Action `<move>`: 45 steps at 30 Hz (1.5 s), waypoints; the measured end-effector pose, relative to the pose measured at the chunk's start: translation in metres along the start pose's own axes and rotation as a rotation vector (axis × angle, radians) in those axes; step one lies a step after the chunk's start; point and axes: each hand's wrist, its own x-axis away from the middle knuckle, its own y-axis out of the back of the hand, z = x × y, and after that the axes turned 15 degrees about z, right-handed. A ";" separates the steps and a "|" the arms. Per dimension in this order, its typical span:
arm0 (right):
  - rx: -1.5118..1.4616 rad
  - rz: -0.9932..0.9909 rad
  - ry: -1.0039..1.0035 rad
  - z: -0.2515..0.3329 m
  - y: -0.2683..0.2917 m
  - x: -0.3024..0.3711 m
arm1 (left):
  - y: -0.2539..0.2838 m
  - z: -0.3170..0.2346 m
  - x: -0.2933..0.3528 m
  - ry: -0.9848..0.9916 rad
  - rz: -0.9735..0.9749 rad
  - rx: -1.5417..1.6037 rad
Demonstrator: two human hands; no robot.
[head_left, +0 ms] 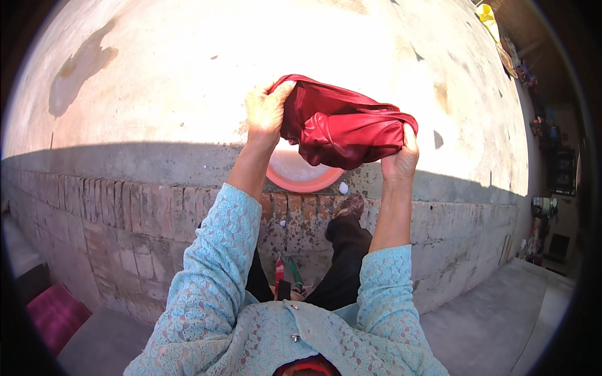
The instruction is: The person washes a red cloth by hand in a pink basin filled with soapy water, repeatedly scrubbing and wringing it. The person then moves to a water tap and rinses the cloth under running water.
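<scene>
A shiny dark red cloth garment (pixel 351 128) is stretched between my two hands, its banded upper edge running from one to the other. My left hand (pixel 266 113) pinches the garment's left corner between thumb and fingers. At its right end, my right hand (pixel 401 156) grips the edge, thumb toward me. The middle of the cloth sags in bunched folds. Below it sits a round pink basin (pixel 304 182) on the concrete, with whitish content inside. The cloth covers the basin's far part.
A brick ledge (pixel 150 203) drops down in front of me, my shoe (pixel 352 205) resting on its edge. Sunlit concrete (pixel 188 75) stretches beyond. A small white lump (pixel 343 187) lies beside the basin. Magenta cloth (pixel 58 318) is at lower left, and assorted items line the far right.
</scene>
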 end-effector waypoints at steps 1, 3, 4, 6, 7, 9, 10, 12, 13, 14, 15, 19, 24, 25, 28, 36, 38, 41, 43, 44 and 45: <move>0.044 0.026 0.035 0.001 -0.001 0.001 | 0.000 -0.002 0.000 -0.044 0.013 -0.013; 0.132 0.078 0.103 0.005 -0.009 0.002 | 0.000 -0.006 0.000 -0.082 0.024 -0.037; 0.112 0.065 0.110 0.009 -0.021 0.004 | 0.000 -0.008 0.001 -0.076 0.023 -0.047; 0.192 0.132 0.128 0.009 -0.022 0.007 | 0.002 -0.016 0.003 0.010 0.031 -0.082; 0.234 0.164 0.138 0.010 -0.023 0.009 | 0.009 -0.016 0.002 0.136 0.107 -0.137; 0.680 0.354 -0.082 0.007 -0.024 0.017 | 0.025 -0.017 0.001 0.394 0.253 -0.249; 0.974 0.501 -0.194 0.005 -0.022 0.019 | 0.024 -0.014 0.001 0.500 0.245 -0.342; 1.319 0.504 -0.348 -0.005 -0.011 0.025 | 0.025 -0.011 0.002 0.453 0.207 -0.560; 1.343 0.400 -0.376 -0.004 -0.002 0.025 | 0.028 -0.012 -0.001 0.453 0.200 -0.613; 1.364 0.296 -0.403 -0.003 0.007 0.023 | 0.030 -0.013 -0.001 0.457 0.187 -0.551; 1.385 0.194 -0.425 -0.001 0.011 0.019 | 0.035 -0.011 -0.002 0.424 0.170 -0.517; 1.439 0.111 -0.593 -0.016 0.038 0.018 | 0.042 -0.008 -0.003 0.352 0.115 -0.399; 1.568 0.171 -0.566 -0.033 0.059 0.016 | 0.042 -0.011 -0.003 0.277 0.120 -0.377; 1.595 0.156 -0.543 -0.037 0.068 0.016 | 0.041 -0.012 -0.003 0.281 0.116 -0.366; 1.593 0.144 -0.534 -0.043 0.083 0.017 | 0.038 -0.014 -0.002 0.289 0.108 -0.350; 1.426 0.176 -0.660 -0.048 0.072 0.014 | 0.040 -0.014 -0.002 0.313 0.158 -0.344; 1.381 0.194 -0.684 -0.048 0.067 0.017 | 0.041 -0.013 0.001 0.316 0.141 -0.389; 1.360 0.228 -0.691 -0.057 0.069 0.019 | 0.046 -0.004 -0.003 0.291 0.155 -0.461; 1.459 0.254 -0.692 -0.068 0.074 0.020 | 0.041 -0.005 -0.003 0.275 0.153 -0.594; 1.428 0.231 -0.738 -0.073 0.078 0.017 | 0.042 -0.002 -0.003 0.240 0.187 -0.623; 1.456 0.233 -0.748 -0.079 0.078 0.014 | 0.042 -0.003 0.000 0.208 0.217 -0.723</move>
